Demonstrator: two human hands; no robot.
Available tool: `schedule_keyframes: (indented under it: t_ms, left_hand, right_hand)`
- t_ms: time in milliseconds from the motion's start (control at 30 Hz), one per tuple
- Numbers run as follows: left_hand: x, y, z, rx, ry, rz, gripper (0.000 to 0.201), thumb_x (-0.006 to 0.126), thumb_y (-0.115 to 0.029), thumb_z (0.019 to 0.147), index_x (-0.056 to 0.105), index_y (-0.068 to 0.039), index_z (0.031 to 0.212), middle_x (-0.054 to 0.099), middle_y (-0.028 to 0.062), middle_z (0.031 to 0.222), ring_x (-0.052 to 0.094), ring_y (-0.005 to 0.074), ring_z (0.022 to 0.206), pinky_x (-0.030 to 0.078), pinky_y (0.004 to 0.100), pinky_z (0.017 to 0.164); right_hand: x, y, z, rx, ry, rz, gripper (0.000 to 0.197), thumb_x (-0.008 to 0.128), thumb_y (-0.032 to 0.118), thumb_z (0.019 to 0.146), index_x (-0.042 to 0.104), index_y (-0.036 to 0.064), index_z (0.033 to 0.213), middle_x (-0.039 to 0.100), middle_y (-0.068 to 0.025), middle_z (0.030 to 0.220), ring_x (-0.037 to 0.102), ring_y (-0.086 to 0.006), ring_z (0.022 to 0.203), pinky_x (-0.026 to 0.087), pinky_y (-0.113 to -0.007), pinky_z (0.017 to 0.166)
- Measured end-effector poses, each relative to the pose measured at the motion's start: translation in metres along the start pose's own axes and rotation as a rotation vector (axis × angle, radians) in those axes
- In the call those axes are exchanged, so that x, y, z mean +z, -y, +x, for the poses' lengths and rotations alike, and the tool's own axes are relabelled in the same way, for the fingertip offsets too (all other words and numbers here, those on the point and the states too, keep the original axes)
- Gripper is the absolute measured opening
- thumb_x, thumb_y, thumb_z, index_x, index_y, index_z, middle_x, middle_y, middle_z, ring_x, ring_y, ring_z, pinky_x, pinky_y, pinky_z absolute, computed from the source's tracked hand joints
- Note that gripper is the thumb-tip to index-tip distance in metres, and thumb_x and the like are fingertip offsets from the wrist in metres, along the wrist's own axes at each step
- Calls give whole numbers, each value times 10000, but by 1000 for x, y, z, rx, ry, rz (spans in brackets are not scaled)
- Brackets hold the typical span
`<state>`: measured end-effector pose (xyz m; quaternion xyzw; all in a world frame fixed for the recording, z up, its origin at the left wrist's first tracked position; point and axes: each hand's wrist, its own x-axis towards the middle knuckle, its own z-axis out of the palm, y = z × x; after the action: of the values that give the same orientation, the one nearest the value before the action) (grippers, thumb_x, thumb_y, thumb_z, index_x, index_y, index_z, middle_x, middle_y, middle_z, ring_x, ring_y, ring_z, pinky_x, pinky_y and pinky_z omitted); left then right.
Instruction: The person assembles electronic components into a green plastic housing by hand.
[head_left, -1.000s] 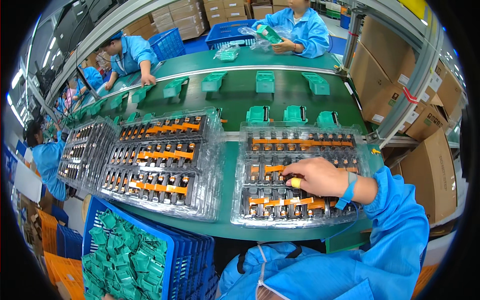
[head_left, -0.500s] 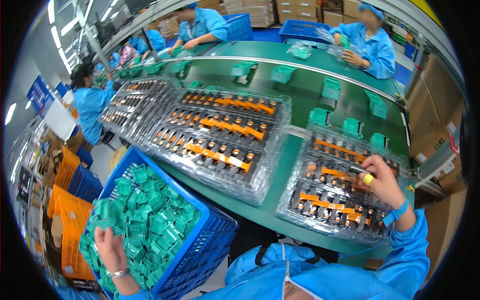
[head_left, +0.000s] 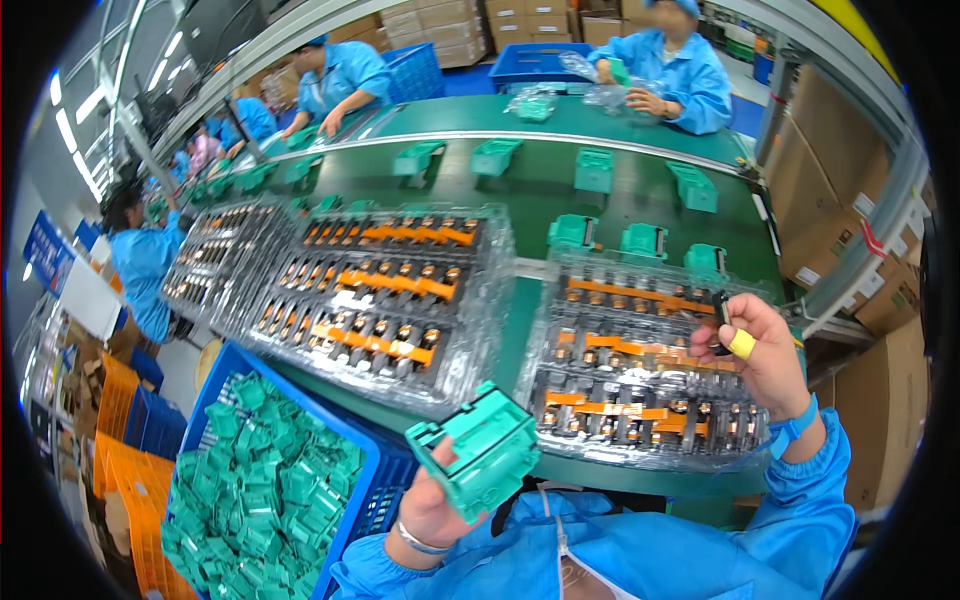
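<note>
A green plastic housing (head_left: 485,450), its recessed side facing up, is held in my left hand (head_left: 445,505) in front of my chest. My right hand (head_left: 755,350), a yellow wrap on one finger and a blue strap at the wrist, pinches a small dark part (head_left: 721,320). That hand hovers over the right end of a clear plastic tray (head_left: 545,425), which holds rows of black parts with copper pieces and orange strips (head_left: 625,410). To my left, a blue crate (head_left: 368,465) is heaped with loose green housings (head_left: 275,490).
More loaded clear trays (head_left: 375,370) stand left along the bench. Beyond them, green housings (head_left: 595,172) sit spaced on a dark green conveyor (head_left: 545,190). Across it, a co-worker (head_left: 680,75) handles a green piece and clear bags. Cardboard (head_left: 830,170) and a metal frame stand right.
My left hand has come from above the crate to my front, bringing a green housing. My right hand has lifted slightly, with a dark part now showing in its fingers. The view has shifted rightward.
</note>
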<state>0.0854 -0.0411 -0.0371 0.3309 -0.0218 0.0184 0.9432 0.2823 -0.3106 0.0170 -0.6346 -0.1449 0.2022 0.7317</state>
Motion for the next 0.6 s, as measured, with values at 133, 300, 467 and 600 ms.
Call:
schedule_keyframes:
  t_ms: [133,300,467,600]
  left_hand:
    - [21,24,41,-108,114,-206,795,684,-286,743,234,-134,1381,328,135,1378,304,348,1280,253,593,1020]
    - [34,38,72,43,-85,539,844,709,32,668,229,-71,1354,431,119,1249,453,270,1168,424,440,936]
    - [36,57,93,36,-92,679,799,723,30,666,269,-52,1318,386,142,1241,453,236,1131,412,336,936]
    - [38,60,99,328,-45,1482,847,766,-56,608,295,-35,1311,338,210,1232,376,342,1146,338,407,957]
  right_hand:
    - [6,5,-15,-67,54,72,123,544,68,861,470,31,952,627,-197,945,619,-236,893,492,-349,792]
    - [7,1,-29,-275,39,18,205,654,-42,756,557,-8,933,510,-54,958,514,-117,886,447,-264,823]
    - [18,-7,-31,-267,74,-21,218,635,-36,782,572,-41,990,537,-60,968,545,-117,900,469,-260,811]
    - [19,-13,-25,-305,36,-200,233,650,23,792,580,-32,1008,564,-64,912,567,-106,824,486,-239,709]
